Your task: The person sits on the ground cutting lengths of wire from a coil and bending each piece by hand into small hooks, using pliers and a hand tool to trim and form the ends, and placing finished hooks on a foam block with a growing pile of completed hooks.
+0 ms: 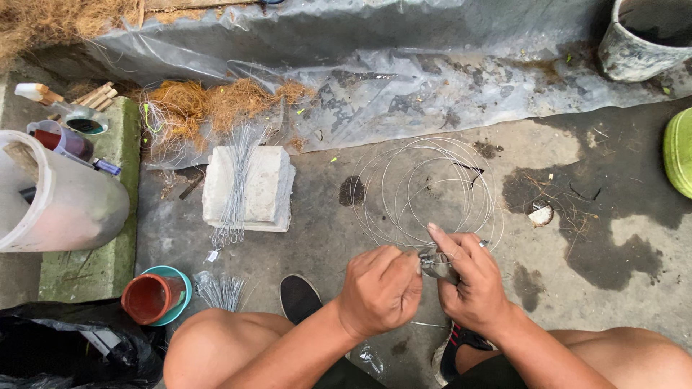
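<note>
Fingers (386, 277) of left hand (380, 290) curled tight around thin springy wire (425, 191), coiled toward twelve o'clock; right hand (472, 284) clamping grey pliers (437, 265).

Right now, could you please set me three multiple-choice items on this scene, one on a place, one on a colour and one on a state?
1. Where does the bundle of cut wires lie?
A. On the pale stone block
B. Inside the grey bucket
C. On the green cushion

2. What colour is the inside of the small tipped pot by the person's left knee?
A. Yellow
B. Red-brown
C. White

3. How is the small metal tool at the coil of wire held?
A. It lies loose on the floor
B. It hangs from the plastic sheet
C. The right hand grips it, and the left hand closes in beside it

Answers: 1 A, the wires drape across the block's top; 2 B, its open mouth shows red-brown; 3 C, the right hand's fingers wrap round the tool.
</note>
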The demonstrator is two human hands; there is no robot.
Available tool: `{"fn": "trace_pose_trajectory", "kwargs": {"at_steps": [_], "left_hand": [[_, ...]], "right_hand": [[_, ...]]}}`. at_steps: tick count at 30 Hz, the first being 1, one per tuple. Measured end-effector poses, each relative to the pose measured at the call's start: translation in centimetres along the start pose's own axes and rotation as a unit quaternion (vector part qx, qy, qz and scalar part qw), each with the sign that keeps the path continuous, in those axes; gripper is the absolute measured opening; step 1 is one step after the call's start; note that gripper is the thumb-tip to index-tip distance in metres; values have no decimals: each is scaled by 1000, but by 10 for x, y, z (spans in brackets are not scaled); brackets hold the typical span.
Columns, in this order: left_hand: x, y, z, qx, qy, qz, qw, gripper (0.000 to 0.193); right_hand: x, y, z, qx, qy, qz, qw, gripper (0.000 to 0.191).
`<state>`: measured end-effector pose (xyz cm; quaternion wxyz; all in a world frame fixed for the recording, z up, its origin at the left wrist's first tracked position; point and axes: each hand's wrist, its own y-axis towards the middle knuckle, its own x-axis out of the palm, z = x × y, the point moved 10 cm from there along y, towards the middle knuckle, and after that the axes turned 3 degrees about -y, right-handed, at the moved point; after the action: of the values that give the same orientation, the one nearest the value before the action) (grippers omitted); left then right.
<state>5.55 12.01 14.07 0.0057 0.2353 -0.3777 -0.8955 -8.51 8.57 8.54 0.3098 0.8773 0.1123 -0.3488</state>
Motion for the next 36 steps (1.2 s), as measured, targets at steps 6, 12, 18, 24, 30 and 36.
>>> {"fn": "trace_pose_trajectory", "kwargs": {"at_steps": [6, 12, 18, 24, 30, 36], "left_hand": [[3, -2, 6, 36, 74, -13, 997, 26], [6, -1, 16, 118, 175, -20, 977, 32], [0, 3, 15, 168, 194, -16, 966, 36], [2, 5, 6, 119, 162, -26, 979, 37], [0, 4, 5, 88, 115, -14, 989, 33], [1, 4, -7, 17, 2, -25, 1000, 19]], "right_hand": [[0, 0, 0, -1, 4, 5, 1000, 81], [-3, 2, 0, -9, 15, 12, 1000, 79], [-2, 6, -2, -17, 68, -8, 998, 79], [-2, 6, 2, -8, 41, 0, 999, 78], [1, 5, 7, 2, 33, -6, 999, 80], [2, 5, 2, -15, 48, -12, 999, 81]]}}
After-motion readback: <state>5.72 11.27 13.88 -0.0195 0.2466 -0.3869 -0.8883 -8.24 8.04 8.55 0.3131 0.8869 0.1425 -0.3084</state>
